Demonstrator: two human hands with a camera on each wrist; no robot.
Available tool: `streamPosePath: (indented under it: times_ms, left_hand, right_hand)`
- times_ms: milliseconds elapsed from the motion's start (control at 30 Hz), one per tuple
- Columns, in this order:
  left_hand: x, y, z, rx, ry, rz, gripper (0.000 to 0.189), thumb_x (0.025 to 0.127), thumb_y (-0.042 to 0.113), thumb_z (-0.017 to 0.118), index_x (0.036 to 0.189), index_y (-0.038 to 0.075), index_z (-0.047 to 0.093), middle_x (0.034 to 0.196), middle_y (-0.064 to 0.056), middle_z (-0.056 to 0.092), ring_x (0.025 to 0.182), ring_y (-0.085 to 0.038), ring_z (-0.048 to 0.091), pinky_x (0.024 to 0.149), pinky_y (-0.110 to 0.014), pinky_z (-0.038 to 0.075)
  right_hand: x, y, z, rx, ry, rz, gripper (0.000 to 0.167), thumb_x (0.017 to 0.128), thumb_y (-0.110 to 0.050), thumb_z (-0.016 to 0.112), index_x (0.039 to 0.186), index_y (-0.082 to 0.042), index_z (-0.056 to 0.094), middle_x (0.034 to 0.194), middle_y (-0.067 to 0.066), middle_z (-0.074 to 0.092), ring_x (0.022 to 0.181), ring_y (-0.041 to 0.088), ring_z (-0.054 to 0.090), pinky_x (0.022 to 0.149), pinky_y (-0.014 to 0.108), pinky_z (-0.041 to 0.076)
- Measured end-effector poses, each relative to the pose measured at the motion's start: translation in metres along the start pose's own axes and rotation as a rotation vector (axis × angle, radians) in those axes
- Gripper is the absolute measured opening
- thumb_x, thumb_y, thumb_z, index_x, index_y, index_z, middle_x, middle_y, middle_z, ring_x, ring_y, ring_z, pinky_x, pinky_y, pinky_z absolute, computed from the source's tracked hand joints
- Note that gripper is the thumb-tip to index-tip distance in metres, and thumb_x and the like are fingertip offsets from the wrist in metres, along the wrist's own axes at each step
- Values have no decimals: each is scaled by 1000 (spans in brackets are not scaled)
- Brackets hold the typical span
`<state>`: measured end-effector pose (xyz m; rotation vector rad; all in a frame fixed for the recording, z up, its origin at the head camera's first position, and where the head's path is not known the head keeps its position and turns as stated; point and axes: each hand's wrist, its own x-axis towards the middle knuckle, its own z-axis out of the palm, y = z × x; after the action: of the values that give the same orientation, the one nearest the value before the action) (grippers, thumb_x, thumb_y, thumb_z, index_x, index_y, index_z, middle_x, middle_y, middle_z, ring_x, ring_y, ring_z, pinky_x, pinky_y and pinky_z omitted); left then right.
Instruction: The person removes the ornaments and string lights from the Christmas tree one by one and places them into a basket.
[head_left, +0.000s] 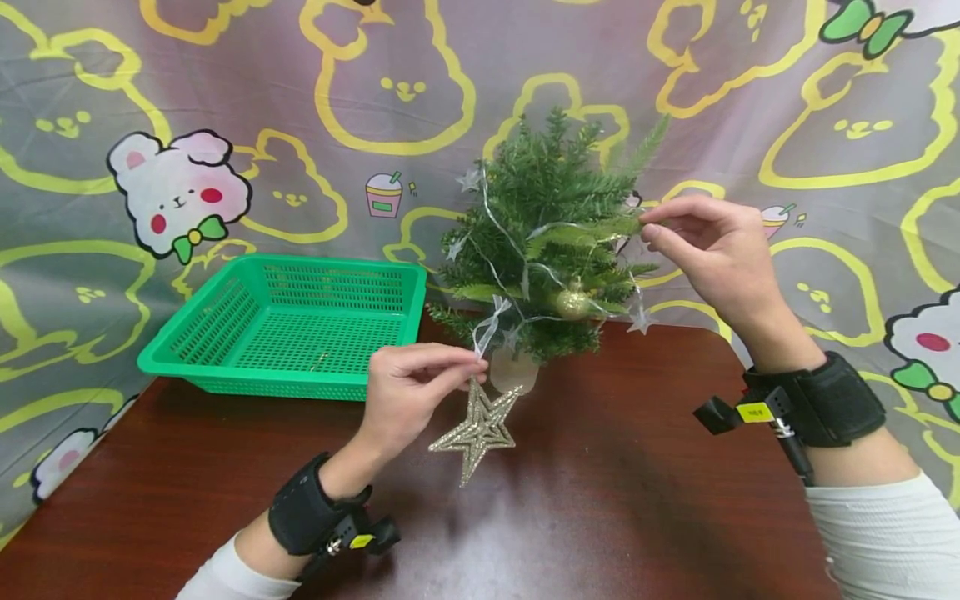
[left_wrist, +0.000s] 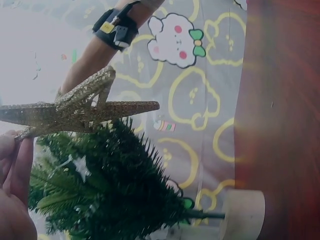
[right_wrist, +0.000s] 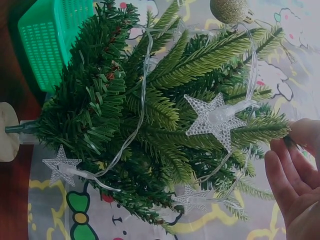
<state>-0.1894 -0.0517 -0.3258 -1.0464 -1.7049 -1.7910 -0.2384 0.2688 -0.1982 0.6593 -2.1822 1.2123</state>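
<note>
Between thumb and fingers, my left hand pinches a gold glitter star ornament near its top point, with a white ribbon loop standing up above the fingertips. The star hangs in front of the small artificial Christmas tree. On the tree's right side, my right hand pinches the tip of a green branch. A clear string of lights with star-shaped covers winds round the tree, and a gold glitter ball hangs low on its front.
A green plastic basket stands on the brown table, left of the tree. The tree's pale round base rests on the tabletop, partly hidden behind the star in the head view. A cartoon-printed cloth hangs behind the table.
</note>
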Motion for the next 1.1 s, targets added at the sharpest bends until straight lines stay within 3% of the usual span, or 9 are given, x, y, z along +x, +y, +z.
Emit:
streamPosePath:
  times_ms: [300, 467, 700, 1100]
  left_hand:
    - [3, 5, -27, 44, 30, 62, 16, 81, -16, 69, 93, -9, 75, 85, -22, 74, 77, -11, 75, 64, -33, 60]
    - [4, 6, -38, 96, 58, 69, 15, 82, -15, 69, 93, -6, 75, 86, -9, 78, 74, -10, 74, 62, -27, 59]
    - [5, 3, -48, 86, 106, 66, 13, 82, -16, 69, 91, -9, 74, 87, 3, 78, 73, -11, 75, 61, -25, 58]
    - [10, 3, -68, 180, 247, -66, 10, 84, -6, 72, 93, -10, 74, 84, 9, 78, 71, -10, 75, 63, -29, 59]
  right_hand:
    - [1, 1, 0, 18, 10, -6, 16, 89, -2, 69, 103, 4, 72, 92, -6, 70, 77, 5, 69, 72, 15, 53]
    - [0, 2, 1, 41, 10, -3, 16, 89, -1, 69, 103, 5, 72, 92, -5, 70, 77, 6, 69, 73, 15, 54]
    - [0, 2, 1, 20, 2, 0, 16, 90, -3, 69, 104, 4, 72, 92, -6, 70, 78, 5, 69, 73, 14, 54]
    - [0, 2, 1, 13, 4, -4, 16, 90, -2, 69, 104, 4, 72, 93, -6, 70, 80, 7, 70, 75, 14, 54]
